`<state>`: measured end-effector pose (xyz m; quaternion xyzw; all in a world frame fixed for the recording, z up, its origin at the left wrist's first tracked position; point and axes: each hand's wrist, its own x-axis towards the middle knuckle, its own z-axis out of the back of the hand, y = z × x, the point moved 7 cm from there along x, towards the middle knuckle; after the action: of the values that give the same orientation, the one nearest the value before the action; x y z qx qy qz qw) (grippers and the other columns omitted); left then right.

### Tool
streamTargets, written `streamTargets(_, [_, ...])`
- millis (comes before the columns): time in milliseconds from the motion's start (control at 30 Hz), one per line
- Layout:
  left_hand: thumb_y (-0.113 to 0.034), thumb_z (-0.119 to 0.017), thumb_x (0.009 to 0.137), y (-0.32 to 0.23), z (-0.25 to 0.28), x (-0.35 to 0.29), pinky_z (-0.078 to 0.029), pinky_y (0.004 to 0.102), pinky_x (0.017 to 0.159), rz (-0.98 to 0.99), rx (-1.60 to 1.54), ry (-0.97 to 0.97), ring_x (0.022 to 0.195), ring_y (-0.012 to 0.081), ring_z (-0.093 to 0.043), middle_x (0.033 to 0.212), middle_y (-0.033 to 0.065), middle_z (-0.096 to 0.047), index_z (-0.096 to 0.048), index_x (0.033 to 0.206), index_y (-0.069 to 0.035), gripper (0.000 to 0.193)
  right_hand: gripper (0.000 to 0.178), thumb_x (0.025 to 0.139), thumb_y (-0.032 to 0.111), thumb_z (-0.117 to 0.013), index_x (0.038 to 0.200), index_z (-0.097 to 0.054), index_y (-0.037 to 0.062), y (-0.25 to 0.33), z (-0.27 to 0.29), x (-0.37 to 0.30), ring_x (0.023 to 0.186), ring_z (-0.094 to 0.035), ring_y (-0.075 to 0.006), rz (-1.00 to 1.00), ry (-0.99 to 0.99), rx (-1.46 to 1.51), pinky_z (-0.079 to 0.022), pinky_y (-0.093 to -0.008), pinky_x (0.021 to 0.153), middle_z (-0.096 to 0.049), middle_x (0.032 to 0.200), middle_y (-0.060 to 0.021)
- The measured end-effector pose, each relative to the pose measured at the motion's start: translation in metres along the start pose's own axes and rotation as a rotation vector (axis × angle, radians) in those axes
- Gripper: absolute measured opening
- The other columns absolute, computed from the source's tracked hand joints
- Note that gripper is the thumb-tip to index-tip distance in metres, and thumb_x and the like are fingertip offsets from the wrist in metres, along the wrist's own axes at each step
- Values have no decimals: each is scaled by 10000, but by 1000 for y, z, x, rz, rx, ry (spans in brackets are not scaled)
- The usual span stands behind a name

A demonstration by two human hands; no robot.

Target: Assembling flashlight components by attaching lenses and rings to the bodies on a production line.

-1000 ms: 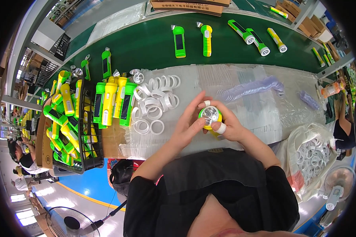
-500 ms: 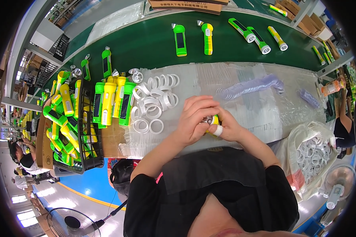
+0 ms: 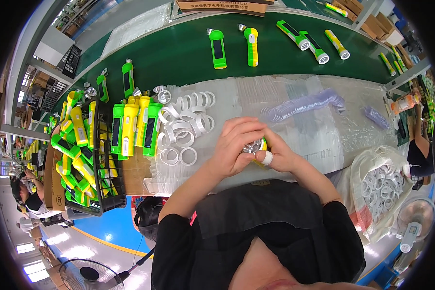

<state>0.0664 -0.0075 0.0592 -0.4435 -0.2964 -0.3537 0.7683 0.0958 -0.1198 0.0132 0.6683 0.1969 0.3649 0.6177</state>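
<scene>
Left hand [image 3: 237, 147]: curled over the top of a yellow flashlight [image 3: 251, 147], thumb at its silver reflector. Right hand [image 3: 281, 153]: cupped round the other side, thumb, wrapped in white, against it. Flashlight sits between both palms; lower body mostly hidden.

Containers: black crate [image 3: 112, 203], well left of left hand, heaped with green and yellow flashlights [image 3: 79, 126]. White sack [image 3: 355, 178], to the right of right hand and nearer the body, mouth open, many white rings [image 3: 383, 192] inside.

Loose: white rings [image 3: 187, 116] just left of left hand; clear discs [image 3: 304, 105] in a curved row beyond right hand.
</scene>
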Motion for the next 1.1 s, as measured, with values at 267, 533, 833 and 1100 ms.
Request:
streamTargets(267, [-453, -440, 984, -5, -1, 5, -404, 465, 938, -31, 27, 13, 1117, 348, -566, 1206, 145, -616, -603, 1110, -35, 466, 502, 935, 334, -648, 1284, -446, 34, -19, 1, -5, 996, -585, -163, 1, 9, 46, -491, -315, 834, -580, 1097, -85])
streamTargets(533, [-504, -575, 905, -4, -2, -5, -374, 467, 952, -18, -5, 84, 1150, 315, -551, 1206, 96, -611, -602, 1077, -75, 463, 430, 927, 309, -661, 1242, -504, 62, -12, -10, -4, 1053, -547, -165, -78, 40, 190, -461, -338, 891, -555, 1170, -70])
streamTargets(833, [-629, -541, 872, -12, -3, -1, -352, 481, 988, -59, 154, 105, 1229, 335, -512, 1319, 125, -568, -561, 1237, -57, 679, 444, 926, 286, -657, 1263, -475, 61, -12, -5, -2, 1042, -557, -159, -2, 37, 116, -471, -327, 889, -569, 1140, -79])
streamTargets(1100, [-699, -477, 861, -6, 4, -2, -318, 497, 1025, 36, 107, 70, 1282, 364, -459, 1376, 154, -513, -571, 1216, -45, 750, 555, 918, 293, -656, 1350, -414, 43, -8, -8, 1, 1108, -535, -182, -37, 18, 166, -451, -353, 940, -535, 1205, -88])
